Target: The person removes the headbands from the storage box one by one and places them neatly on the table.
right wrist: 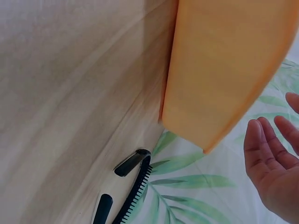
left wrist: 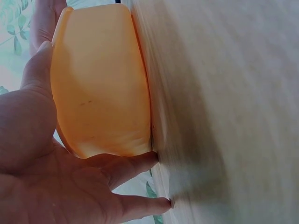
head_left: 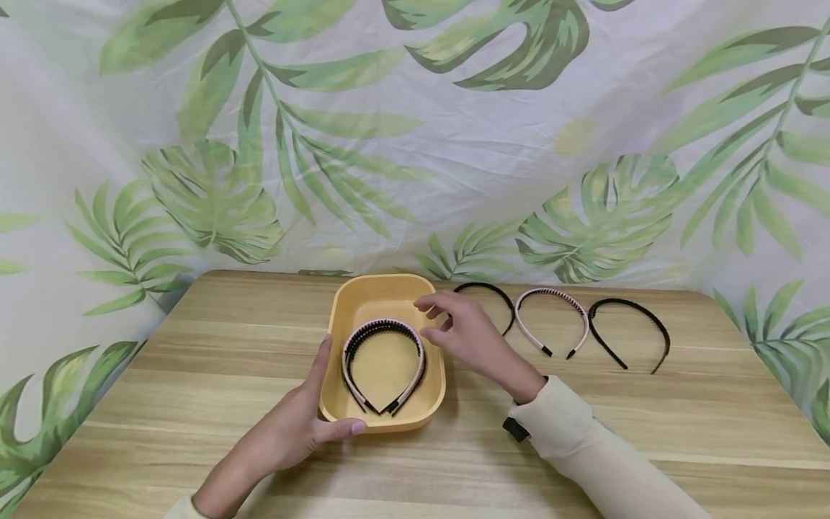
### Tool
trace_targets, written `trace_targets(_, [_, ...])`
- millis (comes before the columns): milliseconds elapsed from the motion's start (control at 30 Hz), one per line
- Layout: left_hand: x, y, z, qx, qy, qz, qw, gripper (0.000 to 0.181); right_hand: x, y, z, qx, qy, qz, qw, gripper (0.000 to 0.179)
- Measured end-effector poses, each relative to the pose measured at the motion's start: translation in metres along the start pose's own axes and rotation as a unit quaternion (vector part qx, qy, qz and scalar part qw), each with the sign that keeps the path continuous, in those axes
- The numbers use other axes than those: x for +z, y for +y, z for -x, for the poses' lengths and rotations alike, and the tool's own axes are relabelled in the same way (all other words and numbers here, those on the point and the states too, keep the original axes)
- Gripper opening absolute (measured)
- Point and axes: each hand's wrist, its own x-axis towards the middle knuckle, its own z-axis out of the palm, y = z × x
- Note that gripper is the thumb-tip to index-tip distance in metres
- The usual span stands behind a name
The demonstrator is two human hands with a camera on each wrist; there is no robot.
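A yellow plastic bin (head_left: 389, 427) stands on the wooden table, with a small stack of headbands (head_left: 385, 321) inside, a pale one on top and dark toothed ones beneath. My left hand (head_left: 288, 425) holds the bin's near left corner. Its thumb lies along the near rim, and other fingers spread along the side wall in the left wrist view. Over the bin's right rim hovers my right hand (head_left: 476, 335), fingers loosely bent and nothing held. In the right wrist view that hand (right wrist: 275, 172) appears apart from the bin wall (right wrist: 224, 60).
To the right of the bin lie a black headband (head_left: 499, 290), partly behind my right hand, a pale pink headband (head_left: 554, 292) and another black headband (head_left: 638, 306). A leaf-printed cloth (head_left: 467, 158) hangs behind the wooden table (head_left: 648, 432).
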Motion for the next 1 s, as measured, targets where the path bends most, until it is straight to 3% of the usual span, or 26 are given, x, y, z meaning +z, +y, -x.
trace_targets(567, [0.001, -0.001, 0.000, -0.001, 0.002, 0.004, 1.0000, 0.134, 0.018, 0.009, -0.023, -0.038, -0.071, 0.019, 0.9966, 0.040])
trace_targets(1000, [0.001, -0.001, 0.000, -0.006, 0.003, -0.009, 0.9999, 0.134, 0.023, 0.013, -0.038, -0.020, -0.104, 0.031, 0.9939, 0.040])
